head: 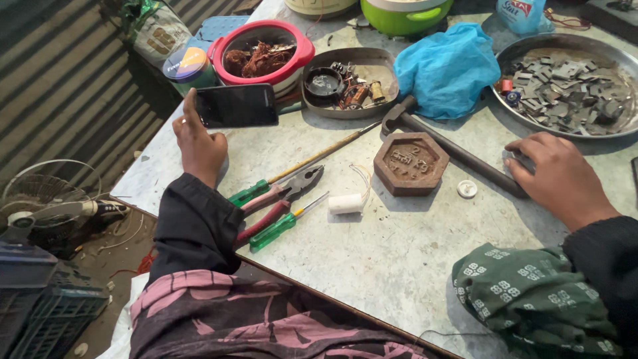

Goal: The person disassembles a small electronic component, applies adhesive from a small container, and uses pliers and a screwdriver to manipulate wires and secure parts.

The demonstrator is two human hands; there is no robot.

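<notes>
Left hand point(198, 143) pinches a black rectangular smartphone point(236, 106) by its corner; right hand point(557, 174) rests curled on a long dark metal hammer point(452, 151), fingertips hiding whatever small thing lies beneath.

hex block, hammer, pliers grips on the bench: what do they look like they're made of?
Hexagonal block: looks like cast iron, rusty brown with a rough surface and raised cast marks.
Hammer, under the right hand: dark, dull metal head; the handle also looks like metal, though that is uncertain.
Pliers: grey steel jaws, with red grips that look like smooth plastic or rubber sleeves.
</notes>
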